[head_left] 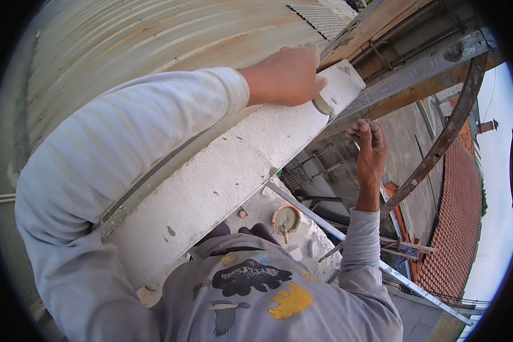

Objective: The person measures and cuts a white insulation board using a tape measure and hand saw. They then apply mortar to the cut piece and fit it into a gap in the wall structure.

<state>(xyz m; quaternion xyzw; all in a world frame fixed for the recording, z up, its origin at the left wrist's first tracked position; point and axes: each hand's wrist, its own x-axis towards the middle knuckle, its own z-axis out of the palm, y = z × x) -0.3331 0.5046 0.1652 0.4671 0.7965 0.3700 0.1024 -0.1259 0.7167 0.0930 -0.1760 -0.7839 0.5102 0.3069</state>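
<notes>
My left hand (290,77) is closed over the far end of a white block wall (222,171), whose rough top runs diagonally beneath my left arm. A small rounded grey blade (321,105), like a trowel's, sticks out below its fingers against the block; the handle is hidden in the fist. To the right of the wall, my right hand (370,142) is raised beside a grey metal beam (404,80). Its fingers are curled together at the tips, and what they hold, if anything, cannot be made out.
Corrugated roofing (137,51) lies left of the wall. Below stands an orange-rimmed bucket (274,216) of grey mortar with a tool in it. A metal bar (308,212) slants down rightward, and a curved timber (444,137) crosses the right side. Red roof tiles (456,199) lie beyond.
</notes>
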